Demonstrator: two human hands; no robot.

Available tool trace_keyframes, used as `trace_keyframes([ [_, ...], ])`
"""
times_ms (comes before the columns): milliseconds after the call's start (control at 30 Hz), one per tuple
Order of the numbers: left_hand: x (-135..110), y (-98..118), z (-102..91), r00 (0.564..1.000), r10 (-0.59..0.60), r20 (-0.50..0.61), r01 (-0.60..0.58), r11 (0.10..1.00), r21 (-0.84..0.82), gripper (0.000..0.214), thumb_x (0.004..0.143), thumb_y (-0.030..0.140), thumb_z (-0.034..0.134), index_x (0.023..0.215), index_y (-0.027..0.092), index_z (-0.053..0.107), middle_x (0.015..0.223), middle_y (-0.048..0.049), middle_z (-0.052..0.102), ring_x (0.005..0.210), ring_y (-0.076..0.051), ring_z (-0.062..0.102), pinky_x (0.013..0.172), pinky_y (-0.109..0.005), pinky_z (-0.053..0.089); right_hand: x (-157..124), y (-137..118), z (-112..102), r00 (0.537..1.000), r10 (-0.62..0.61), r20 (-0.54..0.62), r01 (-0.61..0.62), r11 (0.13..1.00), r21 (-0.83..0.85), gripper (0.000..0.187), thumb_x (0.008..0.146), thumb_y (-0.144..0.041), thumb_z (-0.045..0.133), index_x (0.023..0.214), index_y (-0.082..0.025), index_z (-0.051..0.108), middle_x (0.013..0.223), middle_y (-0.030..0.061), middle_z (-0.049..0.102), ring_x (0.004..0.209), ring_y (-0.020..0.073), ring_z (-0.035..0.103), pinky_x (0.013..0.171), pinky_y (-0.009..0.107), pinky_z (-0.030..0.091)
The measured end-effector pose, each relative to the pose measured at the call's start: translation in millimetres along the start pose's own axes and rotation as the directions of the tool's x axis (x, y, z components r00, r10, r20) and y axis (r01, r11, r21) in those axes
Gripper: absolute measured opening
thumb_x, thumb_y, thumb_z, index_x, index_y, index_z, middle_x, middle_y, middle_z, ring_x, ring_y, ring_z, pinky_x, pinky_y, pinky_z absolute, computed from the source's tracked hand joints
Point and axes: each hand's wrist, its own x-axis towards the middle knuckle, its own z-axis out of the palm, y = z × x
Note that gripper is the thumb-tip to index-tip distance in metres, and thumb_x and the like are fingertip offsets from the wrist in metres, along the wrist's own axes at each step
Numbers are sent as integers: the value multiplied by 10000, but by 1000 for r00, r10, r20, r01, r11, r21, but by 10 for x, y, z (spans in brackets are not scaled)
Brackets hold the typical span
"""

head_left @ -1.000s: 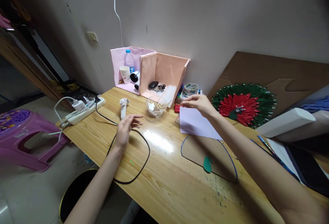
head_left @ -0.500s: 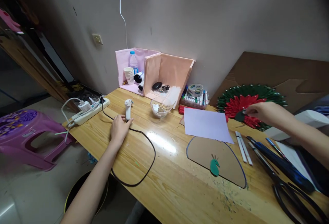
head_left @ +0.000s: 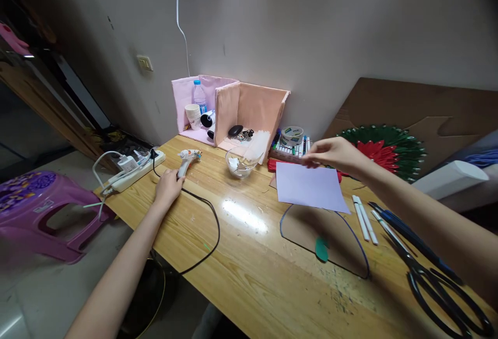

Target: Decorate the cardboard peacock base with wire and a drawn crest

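My left hand [head_left: 168, 188] is closed round the lower handle of a white glue gun [head_left: 187, 161], which leans with its nozzle to the right. The gun's black cable [head_left: 212, 209] loops over the table beside it. Above the back edge of a lilac paper sheet [head_left: 309, 186] hovers my right hand [head_left: 330, 153], its fingertips pinched together. Whatever they hold, if anything, is too small to make out. In front of the sheet lies a half-round cardboard piece [head_left: 303, 227] with a blue edge. A green cutout [head_left: 321, 249] rests on its front edge, its upper part unclear in the shadow.
A clear bowl [head_left: 239, 167] stands mid-table before a pink fabric-covered stand [head_left: 229, 110]. White markers [head_left: 364, 219] and large black scissors [head_left: 439, 287] lie at right. Behind are a red-and-green round ornament [head_left: 385, 147] and a marker box [head_left: 290, 147]. A power strip [head_left: 134, 173] sits left.
My right hand has moved left from the red-and-green ornament to above the lilac sheet. My left hand now wraps the glue gun's handle, and the gun has tilted from upright and shifted slightly left.
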Motion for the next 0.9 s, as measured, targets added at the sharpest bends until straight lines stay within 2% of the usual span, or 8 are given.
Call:
trace_keyframes([
  [100,14,-41,3,1000,3,13,-3,1000,-13,285,828,340,451,971,153,612,968,-114,601,910,-242,569,753,-319,442,234,-191,318,998,-24,62,5,956,295,322,542,-446,784,723,-186,723,777,84,726,705,199,676,650,322,567],
  [200,-41,2,37,1000,-5,0,5,1000,1,290,818,327,458,988,136,597,985,-134,594,958,-257,559,819,-341,441,442,-257,554,996,-59,72,24,909,416,310,519,-367,814,736,-165,723,777,86,727,741,199,687,705,322,577],
  [333,-176,141,81,996,-62,-71,60,998,-20,483,776,363,539,1170,87,499,1076,-182,542,1066,-305,513,899,-391,424,601,-339,735,992,-126,-32,129,929,347,274,466,-277,838,653,-137,695,639,60,701,643,188,677,658,324,579],
  [500,-374,370,11,953,-119,-277,90,990,-112,618,785,343,546,1267,-9,383,1204,-244,417,1153,-348,429,964,-440,385,671,-466,849,969,-243,-44,244,918,313,130,612,-235,741,699,-145,706,698,68,716,688,184,688,710,330,578],
  [633,-537,631,-153,912,-101,-398,-11,962,-272,591,800,328,532,1287,41,359,1251,-223,363,1180,-341,403,975,-500,375,687,-529,917,954,-298,-27,299,940,164,89,600,-171,729,687,-162,709,703,58,721,719,201,693,710,327,571],
  [733,-572,860,-233,900,-31,-436,-150,915,-374,497,790,260,543,1243,104,413,1214,-174,395,1196,-298,398,1015,-470,356,709,-549,966,946,-318,-58,321,946,53,119,565,-209,767,639,-150,695,629,57,704,645,202,683,631,316,565],
  [800,-535,978,-240,883,-28,-469,-212,868,-449,405,790,195,521,1185,131,457,1162,-146,434,1155,-257,440,1018,-436,364,731,-556,1003,950,-305,-63,310,946,94,124,603,-237,746,666,-141,701,631,62,704,630,191,681,613,305,566],
  [900,-440,1037,-207,825,-148,-546,-234,789,-568,322,783,110,461,1100,159,488,1094,-109,475,1056,-207,499,971,-379,412,752,-579,1061,956,-293,-6,289,939,189,115,645,-204,702,739,-138,711,701,71,720,692,185,691,655,296,569],
])
